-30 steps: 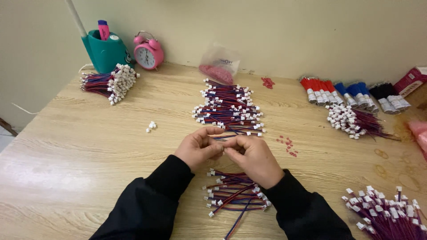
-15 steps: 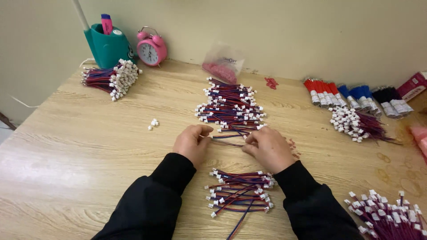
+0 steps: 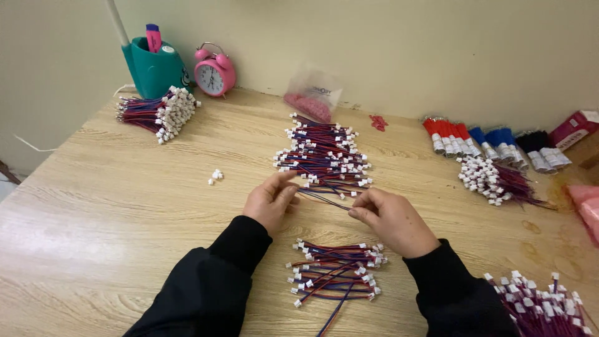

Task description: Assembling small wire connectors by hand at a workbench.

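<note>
My left hand [image 3: 270,201] and my right hand [image 3: 392,219] pinch the two ends of one thin red-and-blue wire lead [image 3: 324,197], stretched taut between them just above the wooden table [image 3: 112,212]. Just beyond the hands lies a large pile of the same leads with white plug ends [image 3: 324,153]. A smaller pile of leads [image 3: 337,271] sits close to me, between my black sleeves.
A bundle of leads [image 3: 159,113] lies far left by a teal pen holder [image 3: 153,65] and a pink alarm clock [image 3: 214,72]. A loose white connector [image 3: 216,176], a plastic bag of red parts [image 3: 311,100], more bundles [image 3: 493,180] at right, another [image 3: 543,306] bottom right.
My hands have moved apart and away from my body, pulling the lead straight between them. The view has shifted slightly closer to the table.
</note>
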